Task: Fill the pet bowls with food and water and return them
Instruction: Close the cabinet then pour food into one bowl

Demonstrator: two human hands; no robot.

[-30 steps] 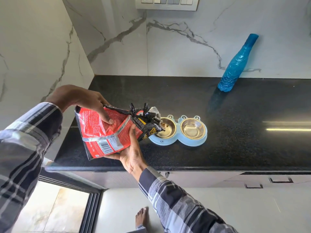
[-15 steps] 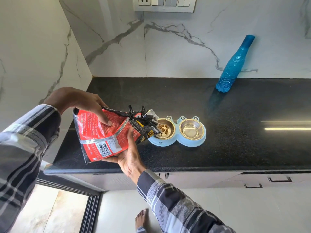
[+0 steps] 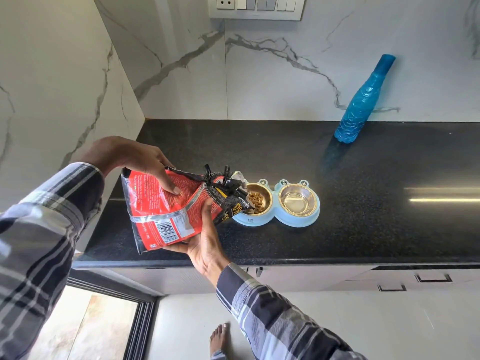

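A light-blue double pet feeder [image 3: 301, 221] stands on the black counter with two steel bowls. Its left bowl [image 3: 262, 195] holds brown kibble; its right bowl [image 3: 297, 202] looks bare. A red and black pet food bag [image 3: 166, 211] is tipped on its side, its open mouth over the left bowl's rim. My left hand [image 3: 135, 159] grips the bag's upper edge from above. My right hand [image 3: 205, 242] supports and clasps the bag from below. A blue water bottle [image 3: 361, 105] stands at the back right against the wall.
The black granite counter [image 3: 363, 203] runs right, with marble walls at the back and left. A switch panel [image 3: 255, 7] sits high on the back wall. Drawers with handles [image 3: 433, 278] lie below the counter. My bare foot [image 3: 219, 339] is on the floor.
Kibble has poured from the bag into the left bowl, which now holds more. Both hands have kept their hold on the tilted bag.
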